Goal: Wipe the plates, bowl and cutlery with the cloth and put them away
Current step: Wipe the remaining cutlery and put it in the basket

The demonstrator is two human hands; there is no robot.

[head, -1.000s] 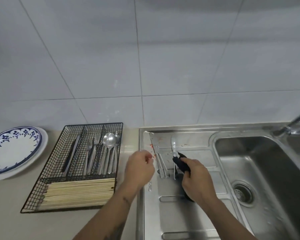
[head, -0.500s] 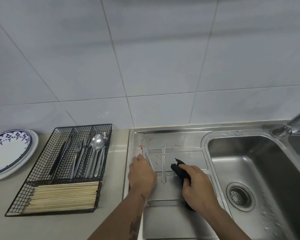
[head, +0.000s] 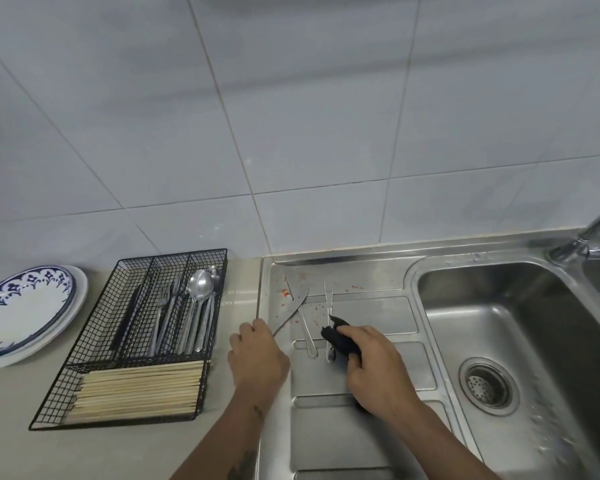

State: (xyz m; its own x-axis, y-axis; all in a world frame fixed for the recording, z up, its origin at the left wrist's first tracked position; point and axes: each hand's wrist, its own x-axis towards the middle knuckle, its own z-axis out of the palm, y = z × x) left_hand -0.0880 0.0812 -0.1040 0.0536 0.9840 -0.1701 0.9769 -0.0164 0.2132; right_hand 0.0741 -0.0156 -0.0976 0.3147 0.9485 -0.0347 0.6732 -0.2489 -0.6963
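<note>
On the steel draining board [head: 368,382] lie a table knife [head: 307,327] and another slim piece of cutlery [head: 328,306], among red food specks. My left hand [head: 257,358] grips the handle of a second knife [head: 291,313], whose blade slants up and right over the board's left side. Just right of the lying cutlery, my right hand [head: 371,365] holds a crumpled black cloth [head: 338,337]. A blue-patterned plate [head: 21,313] sits stacked on a white plate at the far left of the counter. No bowl is in view.
A black wire cutlery basket [head: 94,344] stands between the plates and the sink, holding forks, spoons [head: 200,289] and a bundle of chopsticks [head: 136,389]. The sink basin [head: 534,327] with its drain is to the right, the tap [head: 589,233] at the far right. A tiled wall is behind.
My left hand reached down to the board, took a knife by its handle and lifted it leftward. My right hand with the cloth stayed almost in place.
</note>
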